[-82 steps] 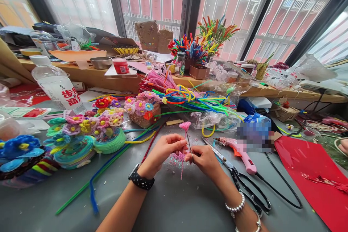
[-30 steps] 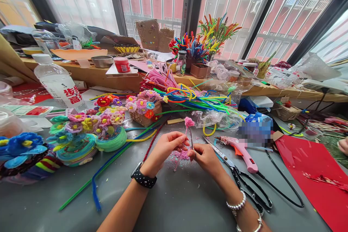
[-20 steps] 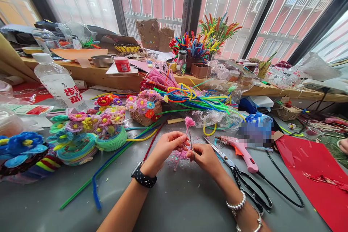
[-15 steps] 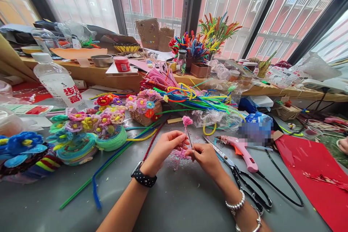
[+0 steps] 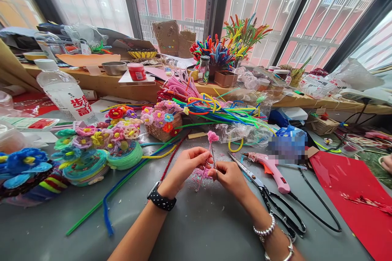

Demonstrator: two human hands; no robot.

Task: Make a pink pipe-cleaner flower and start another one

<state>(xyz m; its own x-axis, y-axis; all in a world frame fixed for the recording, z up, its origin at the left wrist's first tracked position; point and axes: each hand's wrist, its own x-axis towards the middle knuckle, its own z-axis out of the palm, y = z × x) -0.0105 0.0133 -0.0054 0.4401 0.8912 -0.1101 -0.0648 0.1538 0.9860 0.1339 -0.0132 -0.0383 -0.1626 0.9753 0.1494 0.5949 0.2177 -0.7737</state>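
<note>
Near the middle of the grey table, my left hand (image 5: 193, 164) pinches the stem of a pink fuzzy flower (image 5: 212, 137), whose head stands upright above the fingers. My right hand (image 5: 227, 175) is closed on a thin dark metal tool (image 5: 213, 156), and its tip reaches up beside the stem just under the flower. Below the fingers the pink stem slants down toward the table. Pink fluff scraps (image 5: 200, 176) lie on the table behind and beneath my hands.
Large scissors (image 5: 260, 185) and a pink glue gun (image 5: 277, 173) lie right of my hands, with red sheets (image 5: 352, 195) beyond. Flower pots (image 5: 125, 155) and a bottle (image 5: 65, 94) stand left. Coloured pipe cleaners (image 5: 223, 112) lie behind. At the far right edge, another person's hand (image 5: 387, 163) shows.
The pink flower head has shifted very slightly to the right, and the thin tool stands a little more upright. Both hands keep nearly the same place and hold.
</note>
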